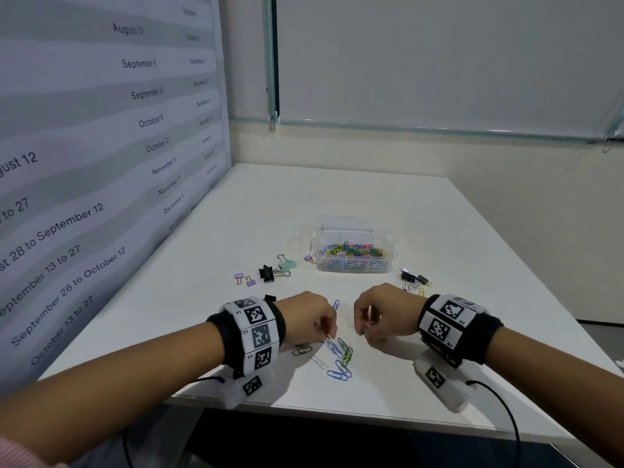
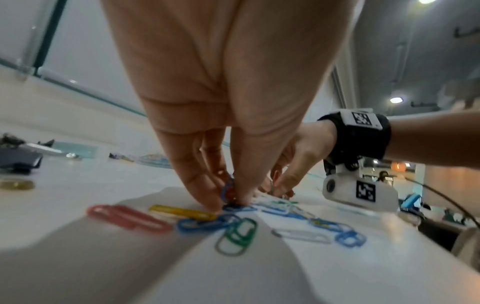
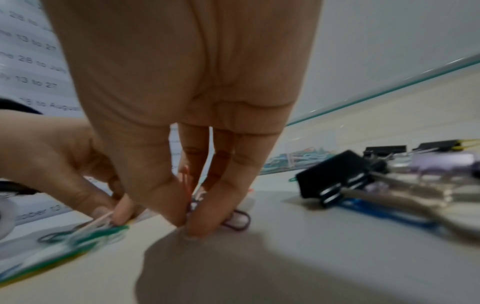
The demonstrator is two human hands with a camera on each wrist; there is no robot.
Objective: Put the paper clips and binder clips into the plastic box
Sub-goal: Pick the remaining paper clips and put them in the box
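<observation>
Left hand (image 1: pixel 312 317) fingertips pinch paper clips (image 1: pixel 339 358) scattered on the table (image 1: pixel 439 231) near its front edge; right hand (image 1: pixel 381 314) pinches a red clip. Plastic box (image 1: pixel 353 253) stands beyond, holding coloured clips; binder clips (image 1: pixel 273 271) lie beside it.

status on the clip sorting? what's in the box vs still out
Done: the plastic box already holds a heap of coloured paper clips. In hand: the left hand and right hand each pinch paper clips from the loose paper clips at the table's near edge. Left: that scatter, and all visible binder clips, the left group and right group, none visibly in the box.
</observation>
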